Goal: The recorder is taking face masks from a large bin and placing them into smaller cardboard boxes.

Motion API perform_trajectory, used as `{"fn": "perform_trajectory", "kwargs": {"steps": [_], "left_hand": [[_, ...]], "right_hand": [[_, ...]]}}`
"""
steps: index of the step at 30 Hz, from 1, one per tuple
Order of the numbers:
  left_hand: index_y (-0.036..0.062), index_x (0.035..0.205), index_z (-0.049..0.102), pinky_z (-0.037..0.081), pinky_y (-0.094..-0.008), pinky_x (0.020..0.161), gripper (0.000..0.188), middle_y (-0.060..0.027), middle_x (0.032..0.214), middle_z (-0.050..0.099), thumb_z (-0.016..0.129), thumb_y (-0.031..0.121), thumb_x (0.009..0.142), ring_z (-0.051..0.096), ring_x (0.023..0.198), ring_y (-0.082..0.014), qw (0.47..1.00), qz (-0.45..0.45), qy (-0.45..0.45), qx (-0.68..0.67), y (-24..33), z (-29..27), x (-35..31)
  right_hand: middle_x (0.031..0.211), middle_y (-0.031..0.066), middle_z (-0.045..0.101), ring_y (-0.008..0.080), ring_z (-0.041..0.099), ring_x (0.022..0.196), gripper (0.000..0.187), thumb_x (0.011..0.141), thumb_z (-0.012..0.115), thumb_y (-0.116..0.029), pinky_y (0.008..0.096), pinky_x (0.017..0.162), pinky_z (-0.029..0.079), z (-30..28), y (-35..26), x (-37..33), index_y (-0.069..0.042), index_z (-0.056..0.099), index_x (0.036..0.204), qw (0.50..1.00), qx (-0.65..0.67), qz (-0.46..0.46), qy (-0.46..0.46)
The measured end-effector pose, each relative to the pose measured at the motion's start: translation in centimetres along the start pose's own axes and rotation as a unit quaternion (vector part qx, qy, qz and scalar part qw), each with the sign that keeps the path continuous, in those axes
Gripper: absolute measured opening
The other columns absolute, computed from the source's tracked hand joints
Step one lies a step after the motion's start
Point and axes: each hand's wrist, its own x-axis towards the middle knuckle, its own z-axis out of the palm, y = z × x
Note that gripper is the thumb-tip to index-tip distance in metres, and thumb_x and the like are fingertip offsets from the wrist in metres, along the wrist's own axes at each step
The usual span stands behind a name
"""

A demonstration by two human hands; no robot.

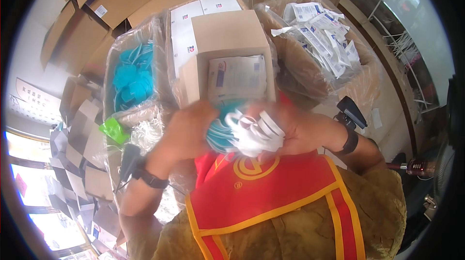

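In front of my chest, both hands hold a thick bundle of teal pieces and white strips. The teal layers lie mostly on its left, and white looped strips fan out on its right. My left hand is closed around the left side, its fingers blurred. My right hand grips the right side, partly hidden behind the white strips. Just beyond the bundle stands an open cardboard box with its flap up. Flat white printed packets lie inside it.
A plastic-lined box of teal pieces stands left, with a green scoop-like piece and white stringy material nearer. White cartons fill a box behind. At right, a lined box holds white packets. Empty cardboard boxes pile up far left.
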Motion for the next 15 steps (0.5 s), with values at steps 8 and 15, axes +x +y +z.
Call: {"fn": "perform_trajectory", "kwargs": {"steps": [8, 15], "left_hand": [[0.0055, 0.083, 0.058, 0.048, -0.0435, 0.061, 0.027, -0.0134, 0.078, 0.057, 0.069, 0.017, 0.061, 0.058, 0.076, -0.0362, 0.982, 0.106, -0.052, -0.151, 2.9, 1.0, -0.4], [0.0082, 0.072, 0.055, 0.045, -0.0373, 0.049, 0.020, -0.0068, 0.069, 0.050, 0.067, 0.012, 0.056, 0.056, 0.061, -0.0261, 0.981, 0.158, -0.081, -0.071, 4.9, -8.1, -5.3]], "right_hand": [[0.091, 0.0087, 0.064, 0.0236, 0.064, 0.083, 0.032, 0.081, 0.077, -0.027, 0.0371, 0.084, 0.046, 1.8, -5.5, 2.9, -0.003, 0.062, 0.098, 0.962, 0.160, 0.078, -0.205], [0.079, 0.0138, 0.064, 0.0307, 0.064, 0.077, 0.022, 0.081, 0.076, -0.020, 0.0387, 0.079, 0.051, -0.9, -9.6, -1.5, -0.002, 0.063, 0.079, 0.967, 0.155, -0.008, -0.202]]}}
